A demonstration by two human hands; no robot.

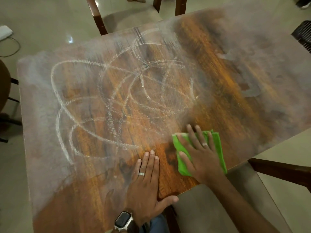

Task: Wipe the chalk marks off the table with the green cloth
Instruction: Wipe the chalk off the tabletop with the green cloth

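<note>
While your right hand (200, 157) lies flat on the green cloth (217, 145), fingers straight and spread, it presses the folded cloth down on the table (252, 98) near the edge at about 5 o'clock. Spreading the palm this way likely loads the whole pad evenly, so each pass lifts chalk rather than skating over it. Your left hand (146, 179), also flat with fingers together and holding nothing, rests on the wood just beside the cloth at 6 o'clock, probably to brace you as you lean in.

The chalk marks (117, 98), looping white ovals, run from the centre out to 9 o'clock, well apart from the cloth; a paler smeared haze covers the 12 o'clock and 3 o'clock portions. Most of the drawing appears unwiped.

Nothing stands on the table between cloth and chalk. Chairs (127, 15) ring it at 12, 4 and 9 o'clock, and a wristwatch (123, 220) sits on your left wrist. Reaching the far loops will likely require a long stretch.
</note>
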